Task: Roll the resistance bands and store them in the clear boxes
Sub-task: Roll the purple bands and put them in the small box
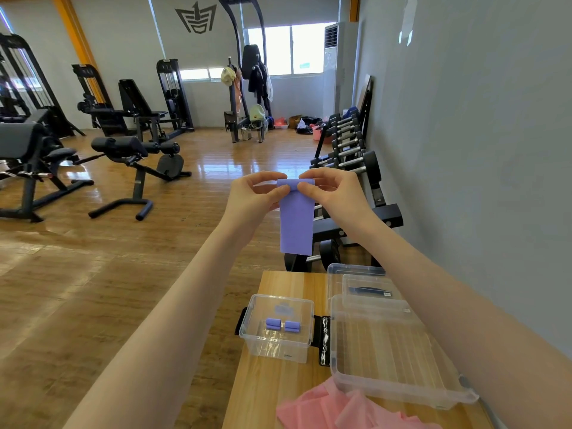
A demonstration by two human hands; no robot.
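Observation:
A purple resistance band hangs flat in the air above the table's far end. My left hand and my right hand pinch its top edge, where a short roll has formed between thumbs and fingers. Below, a small clear box on the wooden table holds two rolled purple bands. Pink bands lie loose at the table's near edge.
A large clear box sits right of the small one, and another clear box with something dark inside stands behind it. A dumbbell rack lines the grey wall on the right. Gym machines stand across the wooden floor at left.

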